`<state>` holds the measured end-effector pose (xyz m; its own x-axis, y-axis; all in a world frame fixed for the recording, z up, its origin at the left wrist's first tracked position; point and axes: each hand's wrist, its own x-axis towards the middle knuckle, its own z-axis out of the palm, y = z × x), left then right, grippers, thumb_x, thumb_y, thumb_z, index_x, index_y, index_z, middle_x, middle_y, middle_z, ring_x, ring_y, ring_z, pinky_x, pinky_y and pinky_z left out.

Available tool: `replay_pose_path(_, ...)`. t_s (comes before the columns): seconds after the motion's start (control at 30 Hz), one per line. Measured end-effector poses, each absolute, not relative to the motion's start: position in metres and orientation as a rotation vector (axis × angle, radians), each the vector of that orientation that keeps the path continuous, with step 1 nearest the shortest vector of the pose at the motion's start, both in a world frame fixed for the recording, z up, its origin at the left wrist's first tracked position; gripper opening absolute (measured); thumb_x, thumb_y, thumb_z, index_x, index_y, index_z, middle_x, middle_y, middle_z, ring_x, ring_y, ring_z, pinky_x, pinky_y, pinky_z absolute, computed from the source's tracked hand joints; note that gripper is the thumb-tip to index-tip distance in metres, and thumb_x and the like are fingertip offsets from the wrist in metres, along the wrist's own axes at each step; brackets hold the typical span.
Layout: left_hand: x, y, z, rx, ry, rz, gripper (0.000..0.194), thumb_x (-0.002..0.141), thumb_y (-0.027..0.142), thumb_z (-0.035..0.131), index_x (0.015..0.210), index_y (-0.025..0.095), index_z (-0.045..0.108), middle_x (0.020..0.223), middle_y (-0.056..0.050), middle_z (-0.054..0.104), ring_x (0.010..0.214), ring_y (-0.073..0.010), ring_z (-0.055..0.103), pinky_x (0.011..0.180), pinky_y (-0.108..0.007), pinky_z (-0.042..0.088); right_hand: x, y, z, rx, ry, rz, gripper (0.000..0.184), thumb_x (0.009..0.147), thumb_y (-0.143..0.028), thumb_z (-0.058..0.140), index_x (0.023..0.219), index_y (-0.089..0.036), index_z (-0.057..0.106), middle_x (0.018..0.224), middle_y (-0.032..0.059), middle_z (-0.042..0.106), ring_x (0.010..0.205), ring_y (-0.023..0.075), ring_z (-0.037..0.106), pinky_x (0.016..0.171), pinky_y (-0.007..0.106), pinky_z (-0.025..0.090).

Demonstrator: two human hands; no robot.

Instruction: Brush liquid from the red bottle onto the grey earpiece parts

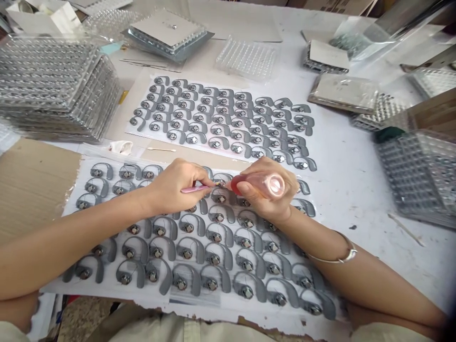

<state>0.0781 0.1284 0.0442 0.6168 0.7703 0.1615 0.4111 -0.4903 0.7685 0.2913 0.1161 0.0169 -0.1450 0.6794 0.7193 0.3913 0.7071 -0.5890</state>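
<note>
While one pink tool (195,189) in left hand (177,185), one bottle (259,183) in right hand (272,205)

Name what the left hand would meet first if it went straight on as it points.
Probably the nozzle of the bottle in the right hand, just ahead of the pink tool in the left hand; depth is unclear, so the metal part at the tool's tip might come first.

Lighting is bright and diffuse, with glare at centre on the bottle's (261,184) base. Blur softens the plastic trays (420,173) at three o'clock; straight edges bow outward. The lower-right corner darkens.
</note>
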Motion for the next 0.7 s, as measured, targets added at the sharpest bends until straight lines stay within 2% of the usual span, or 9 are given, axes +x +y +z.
replay_pose_path(0.37, 0.0762, 0.1282, 0.0405, 2.159, 0.942, 0.643, 0.009, 0.079, 0.018, 0.064, 0.078, 0.016, 0.073, 0.071, -0.003, 0.071, 0.063, -0.0143, 0.065, 0.059, -0.023, 0.048, 0.2920, 0.1160, 0.0161, -0.882, -1.783, 0.288, 0.013, 0.076, -0.034, 0.071, 0.074, -0.026, 0.061, 0.061, 0.0011, 0.066, 0.051, 0.0158, 0.057, 0.049, 0.034, 0.046)
replay_pose_path(0.7, 0.0767, 0.1275, 0.0434, 2.139, 0.951, 0.630, 0.010, 0.077, 0.016, 0.064, 0.077, 0.015, 0.074, 0.070, -0.003, 0.071, 0.062, -0.0142, 0.064, 0.057, -0.023, 0.048, 0.2891, 0.1151, 0.0159, -0.865, -1.769, 0.322, 0.014, 0.076, -0.033, 0.072, 0.071, -0.025, 0.061, 0.061, 0.0006, 0.065, 0.052, 0.0155, 0.057, 0.050, 0.034, 0.047)
